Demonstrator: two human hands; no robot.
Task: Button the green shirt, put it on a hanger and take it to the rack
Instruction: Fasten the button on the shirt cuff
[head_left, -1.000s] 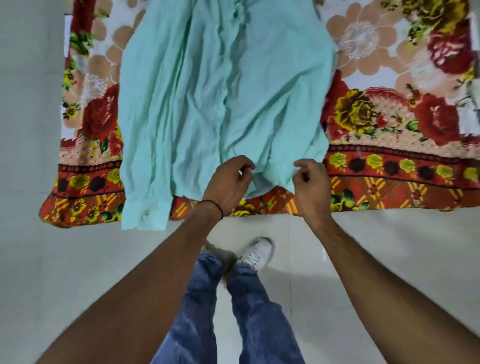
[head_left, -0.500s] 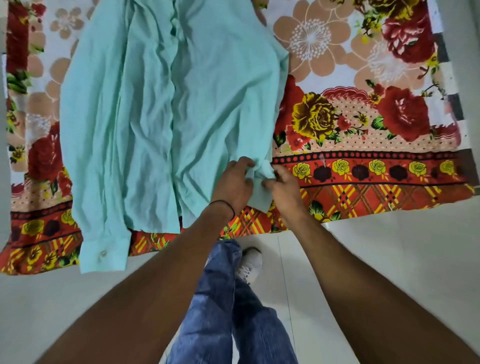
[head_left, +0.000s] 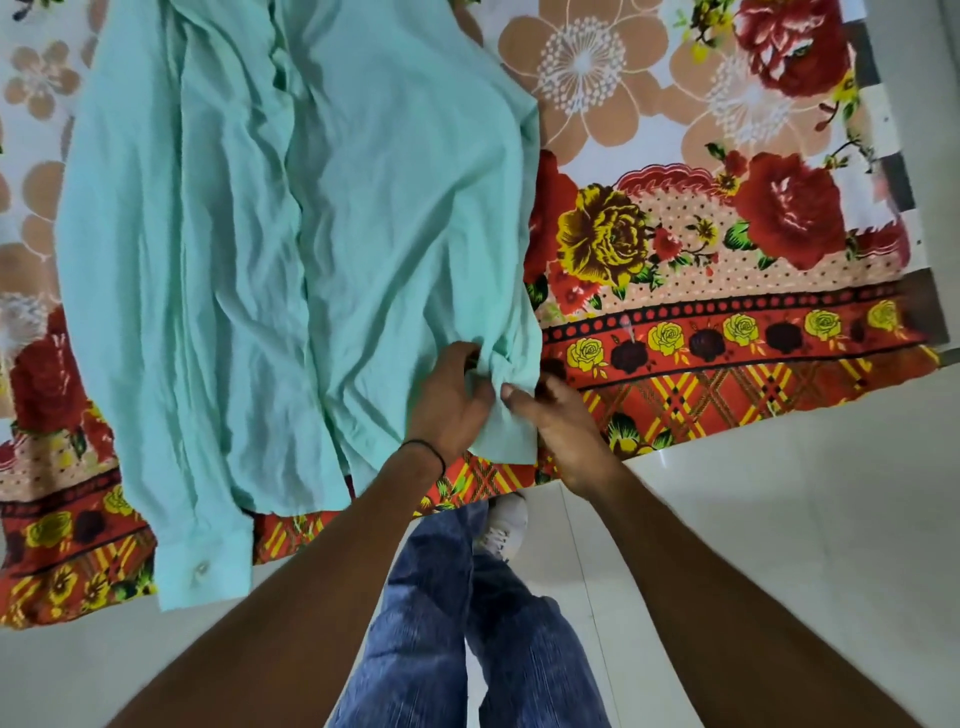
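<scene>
Green shirt (head_left: 291, 249): It is lying wrinkly on the flowered sheet, filling the left and middle of the view. A long fold is running down its middle. I cannot tell if its front buttons are done up.

Near sleeve end (head_left: 506, 436): This sleeve is lying along the shirt's right side. Its end is sitting between the two hands, on the sheet's red border.

Left hand (head_left: 449, 402): It is reaching in from below with the arm stretched out long. The back of the hand is facing up. Its fingers are curling in and pinching bunched shirt cloth just above the sleeve end.

Right hand (head_left: 561, 421): It is coming in from the right, close beside the left hand. Its thumb is pressing on top of the sleeve cloth, and its fingers are going down past the sleeve's edge, so it is pinching the shirt too. The fingertips are hiding, so I cannot tell just how they are lying.

Black band (head_left: 428, 449): It is going round the left wrist.

Other sleeve end (head_left: 202, 566): It is lying far left, with a small button showing. It is reaching just past the sheet's near edge.

Flowered sheet (head_left: 727, 260): It is spreading under the shirt, with red, yellow and tan flowers.

Blue jeans (head_left: 441, 597): The person's legs are standing between the two arms.

White shoe (head_left: 501, 525): It is peeking out just below the sheet's edge.

Floor (head_left: 779, 519): Pale tiles are showing around the legs.
</scene>
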